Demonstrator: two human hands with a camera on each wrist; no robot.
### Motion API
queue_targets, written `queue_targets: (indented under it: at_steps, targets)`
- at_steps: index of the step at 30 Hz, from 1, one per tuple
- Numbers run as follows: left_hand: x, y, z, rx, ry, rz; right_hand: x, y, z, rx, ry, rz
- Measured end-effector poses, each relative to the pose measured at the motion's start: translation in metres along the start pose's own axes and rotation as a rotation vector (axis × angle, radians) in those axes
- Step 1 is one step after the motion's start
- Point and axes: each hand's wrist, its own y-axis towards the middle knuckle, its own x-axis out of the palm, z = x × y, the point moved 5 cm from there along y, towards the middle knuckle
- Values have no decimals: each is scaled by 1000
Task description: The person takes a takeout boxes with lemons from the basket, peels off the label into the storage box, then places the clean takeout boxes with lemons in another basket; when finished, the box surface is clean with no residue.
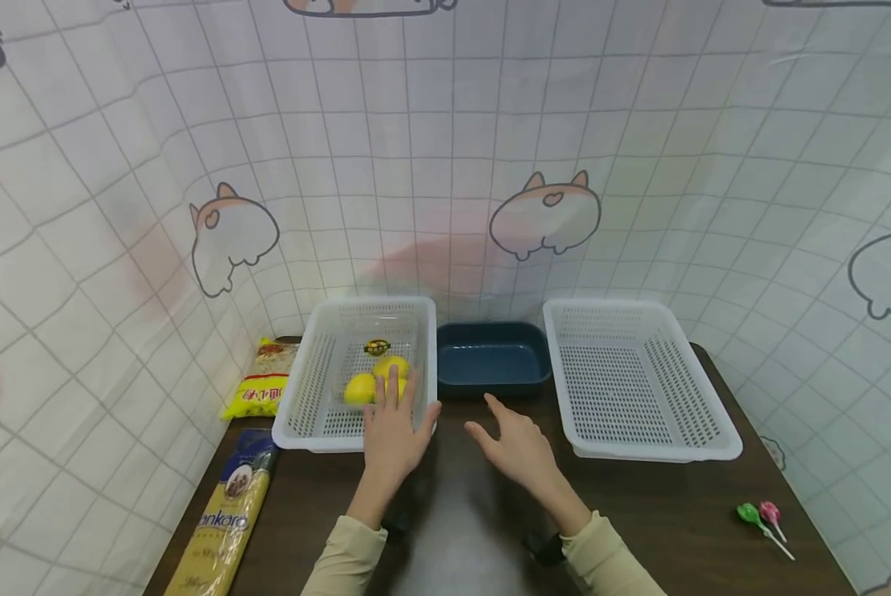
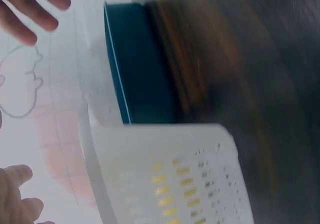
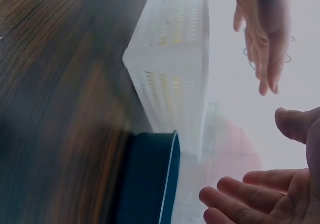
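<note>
- Neither hand grips anything: the left hand [image 1: 390, 430] hovers with straight fingers over the front rim of the left basket [image 1: 305, 414], and the right hand [image 1: 516, 447] hangs relaxed above the table [image 1: 676, 505].
- Two lemons [image 1: 377, 379] lie in that basket, just beyond the left fingertips, beside a small dark round thing I can't make out.
- They look firm, light and a little slick; I'd cup one around its middle.
- A blue tray [image 1: 493, 356] sits between the two baskets; the right basket [image 1: 639, 447] holds nothing visible.
- Only "ankara" reads on the spaghetti pack [image 1: 225, 521]; the yellow bag's [image 1: 259, 385] red print is too small to read.
</note>
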Motion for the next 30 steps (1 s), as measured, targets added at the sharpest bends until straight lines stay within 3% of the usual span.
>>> queue_targets:
  at_steps: [9, 13, 17, 23, 27, 30]
  targets:
    - [-11, 16, -24, -35, -35, -13, 12, 14, -19, -109, 85, 12]
    - [-17, 25, -34, -46, -71, -7, 20, 18, -32, -160, 125, -40]
    - [-25, 38, -42, -61, -133, -28, 29, 21, -42, -188, 251, -112]
    - [-38, 60, -63, -77, -224, -82, 45, 22, -53, -132, 485, -220]
    - [-46, 73, -82, -140, -234, -151, 50, 27, -63, -66, 585, -297]
    - [-52, 83, -93, -178, -231, -200, 53, 35, -71, -18, 724, -369]
